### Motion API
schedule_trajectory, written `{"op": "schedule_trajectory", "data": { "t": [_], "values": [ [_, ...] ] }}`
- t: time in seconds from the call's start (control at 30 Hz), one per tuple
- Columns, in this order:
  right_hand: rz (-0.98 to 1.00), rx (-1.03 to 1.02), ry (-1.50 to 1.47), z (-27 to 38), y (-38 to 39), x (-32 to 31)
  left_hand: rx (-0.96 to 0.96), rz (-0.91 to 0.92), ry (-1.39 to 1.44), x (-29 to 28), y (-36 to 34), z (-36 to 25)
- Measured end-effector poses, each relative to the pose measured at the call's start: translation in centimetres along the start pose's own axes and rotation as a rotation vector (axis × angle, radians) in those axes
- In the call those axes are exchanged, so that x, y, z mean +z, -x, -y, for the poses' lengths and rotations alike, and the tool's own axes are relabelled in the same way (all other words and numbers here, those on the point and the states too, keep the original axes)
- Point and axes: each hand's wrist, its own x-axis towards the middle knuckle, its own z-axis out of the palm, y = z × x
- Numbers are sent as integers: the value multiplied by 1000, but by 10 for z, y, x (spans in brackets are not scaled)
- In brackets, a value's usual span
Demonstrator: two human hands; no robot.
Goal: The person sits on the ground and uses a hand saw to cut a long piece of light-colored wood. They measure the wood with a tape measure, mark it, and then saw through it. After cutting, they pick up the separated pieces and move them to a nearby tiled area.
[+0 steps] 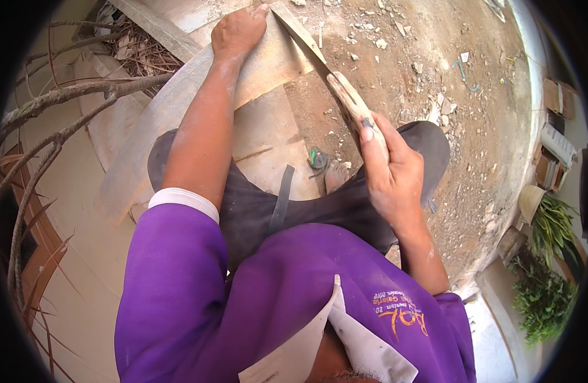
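Note:
My right hand (393, 169) is closed around the pale, worn wooden handle (351, 102) of a long, narrow-bladed hand tool. Its dark blade (306, 48) runs away up-left along the right end of a thin beige board (268, 70); I cannot make out any teeth. Just right of the blade lies a narrow pale strip (300, 29). At the board's far edge my left hand (239, 32) is closed on it, thumb stretched toward the blade's far end. The board slants from there down-left, past my left forearm.
Below the board, between my knees, are floor tiles (268, 127) and a green-and-black tape measure (317, 159). A dark flat strip (281, 198) lies by my lap. Bare branches (83, 96) reach in at left. Rubble (434, 108) is strewn over the dirt at right; potted plants (549, 223) stand beyond.

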Motion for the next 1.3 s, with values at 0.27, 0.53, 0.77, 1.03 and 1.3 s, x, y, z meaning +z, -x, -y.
{"op": "schedule_trajectory", "data": {
  "t": [0.27, 0.53, 0.77, 1.03, 1.3],
  "values": [
    [-15, 15, 20, -19, 16, -17, 13, -72, 12, 13, -13, 8],
    [-38, -92, 36, -19, -35, 25, 26, -16, 36, 10, -5, 0],
    [10, -111, 39, -12, -65, 29, 35, -54, 93, 12, -6, 5],
    [-17, 50, -13, -21, 38, -22, 33, -18, 53, 9, -1, 1],
    [-2, -19, 102, -18, 3, -2, 36, -38, 60, 13, -3, -13]
  ]
}}
